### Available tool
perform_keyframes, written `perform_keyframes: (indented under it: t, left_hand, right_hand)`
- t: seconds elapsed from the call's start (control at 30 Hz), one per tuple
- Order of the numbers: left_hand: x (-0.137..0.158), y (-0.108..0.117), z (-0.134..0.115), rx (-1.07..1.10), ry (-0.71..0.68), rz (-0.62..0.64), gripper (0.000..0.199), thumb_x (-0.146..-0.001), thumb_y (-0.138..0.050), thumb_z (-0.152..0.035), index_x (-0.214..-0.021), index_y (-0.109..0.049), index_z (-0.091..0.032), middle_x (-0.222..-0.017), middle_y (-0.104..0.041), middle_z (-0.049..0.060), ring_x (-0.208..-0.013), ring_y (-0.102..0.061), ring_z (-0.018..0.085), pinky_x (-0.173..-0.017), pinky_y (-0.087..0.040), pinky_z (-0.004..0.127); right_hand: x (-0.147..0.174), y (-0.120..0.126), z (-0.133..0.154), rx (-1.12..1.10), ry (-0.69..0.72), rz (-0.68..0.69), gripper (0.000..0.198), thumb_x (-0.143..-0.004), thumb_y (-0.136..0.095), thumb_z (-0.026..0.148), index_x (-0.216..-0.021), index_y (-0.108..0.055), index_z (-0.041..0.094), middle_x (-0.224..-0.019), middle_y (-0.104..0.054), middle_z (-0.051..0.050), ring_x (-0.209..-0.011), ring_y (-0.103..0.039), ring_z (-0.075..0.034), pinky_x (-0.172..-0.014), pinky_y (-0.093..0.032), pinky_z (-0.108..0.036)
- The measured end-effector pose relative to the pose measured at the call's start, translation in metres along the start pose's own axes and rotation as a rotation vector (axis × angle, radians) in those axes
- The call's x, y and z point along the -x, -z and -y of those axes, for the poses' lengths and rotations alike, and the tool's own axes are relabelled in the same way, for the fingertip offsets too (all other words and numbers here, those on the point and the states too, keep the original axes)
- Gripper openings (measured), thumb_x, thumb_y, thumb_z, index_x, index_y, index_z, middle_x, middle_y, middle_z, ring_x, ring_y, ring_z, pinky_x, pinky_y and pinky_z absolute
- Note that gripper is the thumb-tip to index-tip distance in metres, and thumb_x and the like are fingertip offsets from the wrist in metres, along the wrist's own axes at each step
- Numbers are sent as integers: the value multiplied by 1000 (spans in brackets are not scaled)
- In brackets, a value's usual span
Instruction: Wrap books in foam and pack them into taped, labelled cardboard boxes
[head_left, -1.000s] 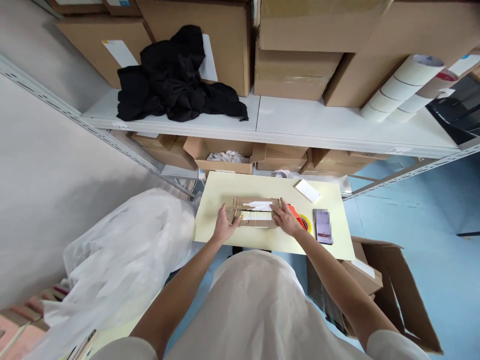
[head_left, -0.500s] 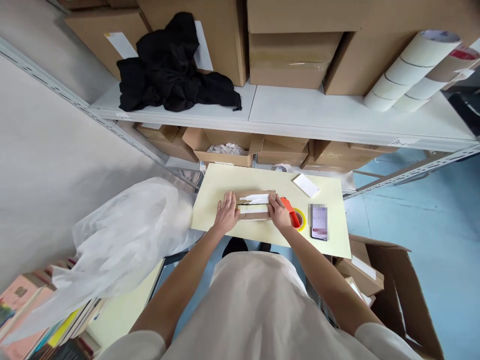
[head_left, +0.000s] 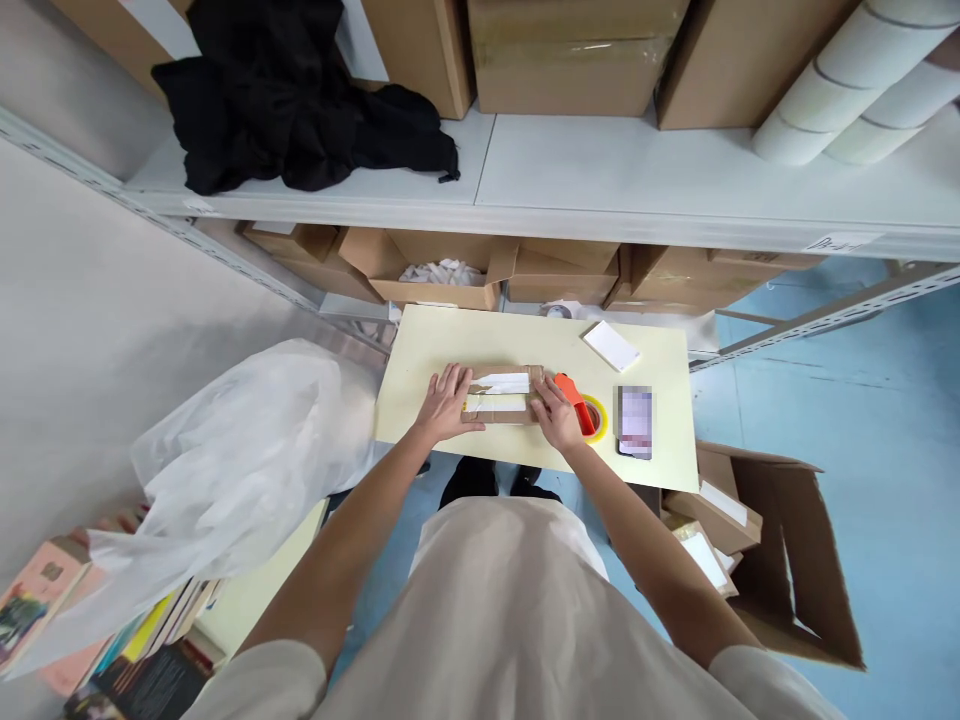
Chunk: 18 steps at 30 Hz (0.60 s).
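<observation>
A small flat brown cardboard box [head_left: 500,412] lies on the pale yellow tabletop [head_left: 420,340], with white strips along its top on both sides of a lengthwise seam. My left hand [head_left: 447,404] grips its left end, fingers at the far corner and thumb along the near side. At the other end, my right hand [head_left: 557,414] has its fingers bent over the box's edge. Just beyond that hand sits an orange tape dispenser [head_left: 576,402] with a yellow-rimmed tape roll [head_left: 598,420]. The box's ends are partly hidden by my hands.
A phone [head_left: 635,422] and a white card-like box [head_left: 611,345] lie to the right on the table. Behind stands a shelf [head_left: 600,170] with cartons. A white plastic bag [head_left: 247,450] bulges at left. An open carton [head_left: 802,560] holding smaller boxes stands at lower right.
The gap between the box's two top flaps has narrowed as my hands press at its ends. My left thumb now reaches along the near side. The camera view has shifted slightly.
</observation>
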<state>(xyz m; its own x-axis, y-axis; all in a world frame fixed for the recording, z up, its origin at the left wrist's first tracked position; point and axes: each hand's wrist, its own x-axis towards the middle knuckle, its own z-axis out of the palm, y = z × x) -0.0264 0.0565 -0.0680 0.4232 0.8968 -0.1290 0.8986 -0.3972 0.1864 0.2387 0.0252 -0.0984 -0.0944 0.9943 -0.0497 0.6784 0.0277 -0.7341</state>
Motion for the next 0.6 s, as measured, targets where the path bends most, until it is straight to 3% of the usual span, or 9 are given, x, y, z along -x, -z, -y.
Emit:
perform_keyframes:
  t: [0.13,0.3,0.43,0.53,0.6]
  left_hand:
    - [2,-2,1,-3,-32,-20,109,-62,-65,-68,-144,-25,-9,-148,-23,27,-139,-15,42,-110,-10,58]
    - [1,-2,4,2,-52,-16,107,-63,-62,-70,-144,-26,-10,-147,-24,26,-138,-18,42,-109,-9,60]
    - [5,1,11,1,-65,0,108,-62,-62,-70,-145,-25,-12,-147,-25,25,-138,-18,41,-109,-7,60]
    - [10,3,19,31,-75,-11,108,-62,-64,-69,-145,-25,-12,-146,-27,26,-137,-20,42,-109,-6,61]
    - [11,4,23,47,-87,-26,108,-60,-67,-66,-145,-26,-11,-145,-29,26,-136,-21,42,-108,-5,62]
  right_hand:
    - [23,5,-30,55,-146,-183,48,-93,-28,42,-123,-54,14,-115,-61,-16,-116,-51,-29,-97,-42,-46]
    - [26,-13,-52,232,-265,-72,44,-83,-48,45,-116,-57,16,-90,-66,-16,-96,-62,-31,-85,-45,-44]
    - [11,-18,-41,303,-474,34,42,-80,-51,43,-111,-58,16,-89,-66,-19,-89,-64,-32,-80,-46,-44]
    - [9,4,-27,282,-573,5,43,-81,-44,44,-104,-59,12,-95,-65,-23,-90,-62,-35,-76,-46,-46]
    - [12,26,-14,181,-538,-87,41,-81,-39,46,-96,-59,14,-86,-65,-18,-80,-62,-31,-69,-47,-42]
